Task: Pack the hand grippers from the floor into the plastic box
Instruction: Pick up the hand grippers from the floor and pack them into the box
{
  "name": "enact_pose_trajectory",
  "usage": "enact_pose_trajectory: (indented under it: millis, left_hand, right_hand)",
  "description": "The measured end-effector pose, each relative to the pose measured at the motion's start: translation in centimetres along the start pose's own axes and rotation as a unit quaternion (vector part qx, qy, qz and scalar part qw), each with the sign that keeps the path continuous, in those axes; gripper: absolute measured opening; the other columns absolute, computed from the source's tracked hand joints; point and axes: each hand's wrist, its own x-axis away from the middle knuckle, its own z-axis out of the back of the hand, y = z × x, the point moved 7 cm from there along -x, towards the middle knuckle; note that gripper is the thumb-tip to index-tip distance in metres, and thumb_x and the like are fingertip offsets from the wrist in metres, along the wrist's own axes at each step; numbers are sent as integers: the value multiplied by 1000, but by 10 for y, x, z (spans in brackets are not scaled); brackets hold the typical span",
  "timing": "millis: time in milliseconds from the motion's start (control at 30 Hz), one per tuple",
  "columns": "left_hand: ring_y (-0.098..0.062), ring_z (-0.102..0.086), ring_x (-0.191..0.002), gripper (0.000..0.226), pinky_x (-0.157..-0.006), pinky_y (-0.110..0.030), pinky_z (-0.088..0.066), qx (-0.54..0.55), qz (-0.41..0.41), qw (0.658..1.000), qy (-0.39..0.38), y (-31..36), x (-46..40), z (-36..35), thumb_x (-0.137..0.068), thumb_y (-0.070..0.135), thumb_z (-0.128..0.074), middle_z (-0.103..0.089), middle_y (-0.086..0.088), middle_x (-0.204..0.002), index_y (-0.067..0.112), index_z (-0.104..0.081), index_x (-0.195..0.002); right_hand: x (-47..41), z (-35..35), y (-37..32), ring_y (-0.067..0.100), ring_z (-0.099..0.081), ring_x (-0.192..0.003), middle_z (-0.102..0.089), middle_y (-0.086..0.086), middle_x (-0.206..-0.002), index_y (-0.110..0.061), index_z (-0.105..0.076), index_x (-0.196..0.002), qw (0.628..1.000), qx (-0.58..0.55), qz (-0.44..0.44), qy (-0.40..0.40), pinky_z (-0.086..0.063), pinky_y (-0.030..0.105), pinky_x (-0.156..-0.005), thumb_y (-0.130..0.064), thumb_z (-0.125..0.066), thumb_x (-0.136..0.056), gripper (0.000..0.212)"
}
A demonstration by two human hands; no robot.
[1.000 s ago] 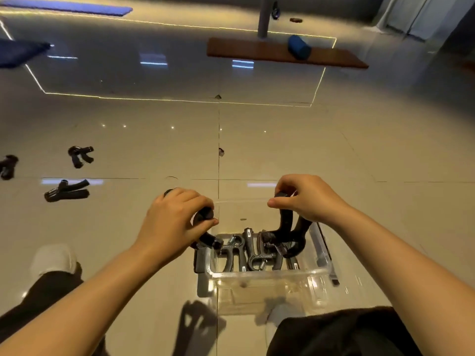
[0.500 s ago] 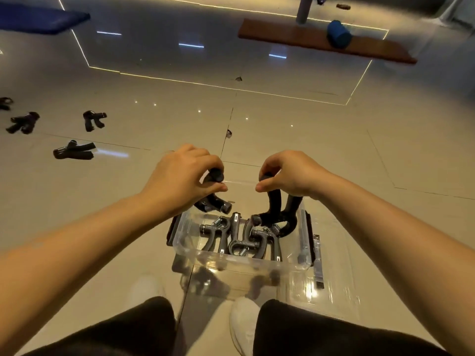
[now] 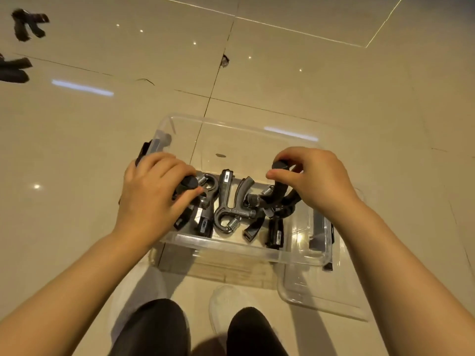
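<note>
A clear plastic box (image 3: 239,125) stands on the tiled floor right in front of my feet. Several dark hand grippers (image 3: 232,210) lie in its near half. My left hand (image 3: 151,194) grips a black hand gripper (image 3: 189,185) by its handle, low over the box's left side. My right hand (image 3: 312,181) pinches the handle of another black hand gripper (image 3: 279,195), which hangs down inside the box on the right. Two more hand grippers (image 3: 27,24) lie on the floor at the far left, the second one (image 3: 14,70) cut off by the frame's edge.
The box's clear lid (image 3: 326,296) lies flat on the floor under and to the right of the box. My white shoes (image 3: 226,299) and dark trouser legs stand just behind the box. Glossy beige tiles stretch out beyond it.
Both hands have come down with their hand grippers, from above the box's rim to inside it. My head has tilted downward, so the box fills the middle of the view.
</note>
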Motion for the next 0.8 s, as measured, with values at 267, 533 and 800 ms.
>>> enact_pose_trajectory:
  millis: [267, 533, 800]
  left_hand:
    - [-23, -47, -110, 29, -94, -50, -32, 4, -5, 1000, -20, -2, 8, -19, -82, 39, -58, -63, 0, -102, 16, -66, -98]
    - [-23, -45, -111, 30, -95, -51, -33, -3, -9, 1000, -25, -2, 9, -20, -83, 40, -55, -62, -1, -104, 16, -65, -99]
    - [-22, -44, -110, 32, -95, -53, -31, -18, -1, 999, -33, -1, 8, -21, -84, 42, -50, -62, -1, -104, 18, -64, -100]
  right_hand:
    - [-7, -18, 11, 19, -60, -95, -67, -12, -98, -33, -63, -107, 997, 77, 26, 7, -50, 39, -77, -38, -62, -87, 21]
    - [12, -41, 5, 29, -63, -79, -71, -2, -82, -19, -69, -86, 943, 262, 120, 166, -43, 44, -74, -24, -76, -75, 13]
    - [17, -73, 12, 30, -59, -62, -65, 2, -69, -14, -66, -75, 943, 305, 124, 55, -42, 31, -49, -27, -88, -55, 33]
